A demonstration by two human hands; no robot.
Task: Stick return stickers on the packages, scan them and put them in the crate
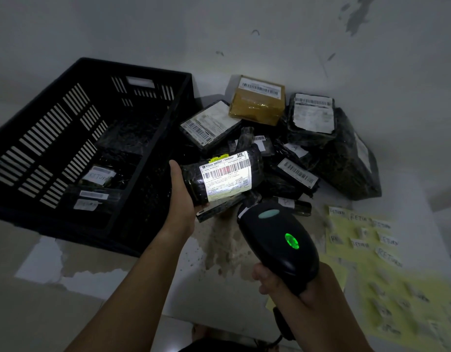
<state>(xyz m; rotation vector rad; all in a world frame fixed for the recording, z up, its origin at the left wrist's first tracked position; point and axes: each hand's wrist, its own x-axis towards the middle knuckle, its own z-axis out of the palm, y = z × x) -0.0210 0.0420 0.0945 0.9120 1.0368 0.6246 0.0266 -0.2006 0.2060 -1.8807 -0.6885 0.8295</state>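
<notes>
Starting leftmost, we have the crate (49, 138), with parcels marked RETURN already inside. Our left hand (183, 196) grips a black parcel (227, 179) just beside the crate's right wall, fingers curled behind it and label facing us. Our right hand (270, 280) is wrapped round the scanner (277, 237); its lamp glows green and a red line crosses the barcode. We judge the scan goes best with the parcel held steady, the curved label turned square to the beam and every bar covered. The pile (310, 115) waits behind, and the stickers (364, 240) lie on the desk at the right.
</notes>
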